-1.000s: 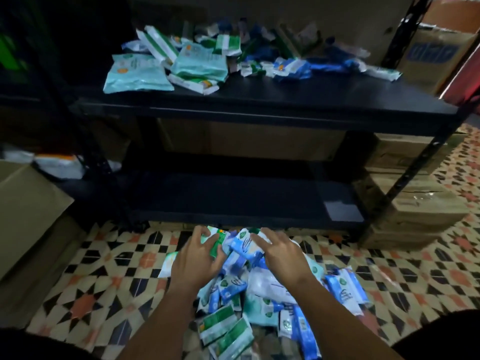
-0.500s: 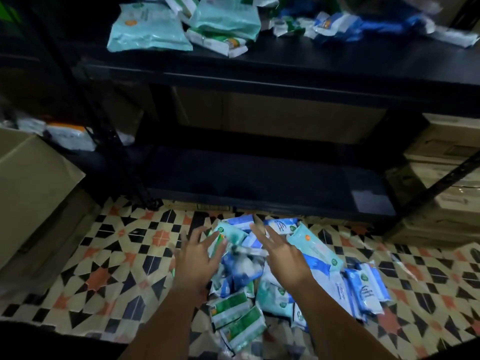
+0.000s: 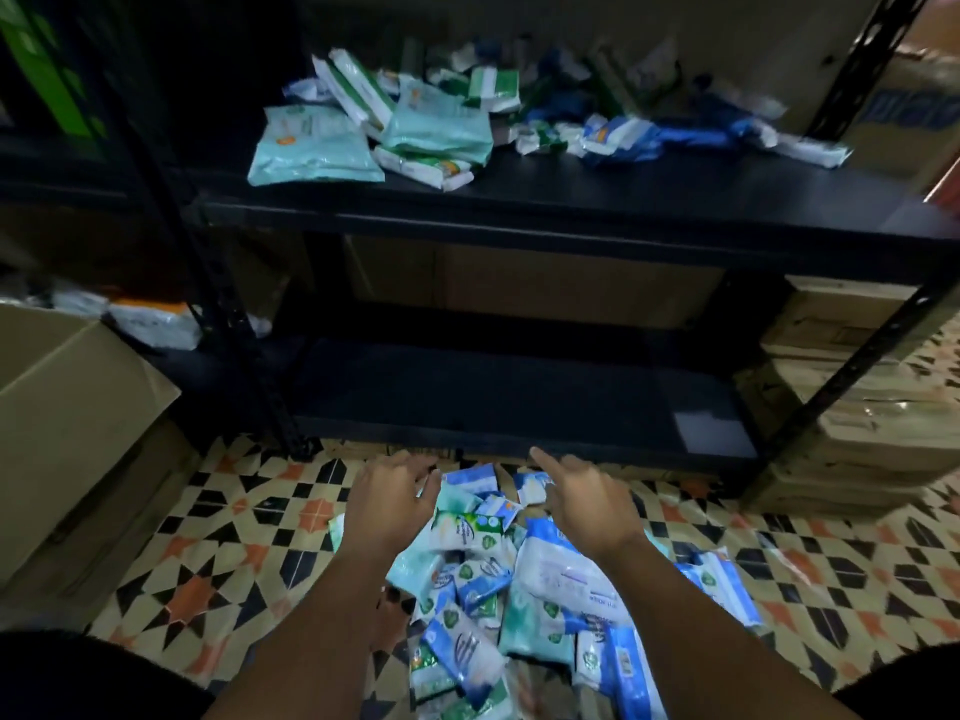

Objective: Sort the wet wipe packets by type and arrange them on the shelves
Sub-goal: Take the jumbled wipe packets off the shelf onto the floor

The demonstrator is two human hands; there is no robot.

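Both hands, left [image 3: 387,504] and right [image 3: 587,504], have lifted off the packet pile [image 3: 483,579] on the floor before the shelf [image 3: 519,439], fingers loosely spread, holding nothing; sorting hasn't advanced.

This looks like a stockroom or shop's back storage. A black metal shelving rack [image 3: 519,220] fills the centre of the frame, with cardboard cartons [image 3: 857,407] stacked at the right and another carton [image 3: 67,433] at the left. Many wet wipe packets [image 3: 405,122] lie on the upper shelf, with more packets [image 3: 493,574] heaped on the patterned tile floor [image 3: 218,553] at lower centre.
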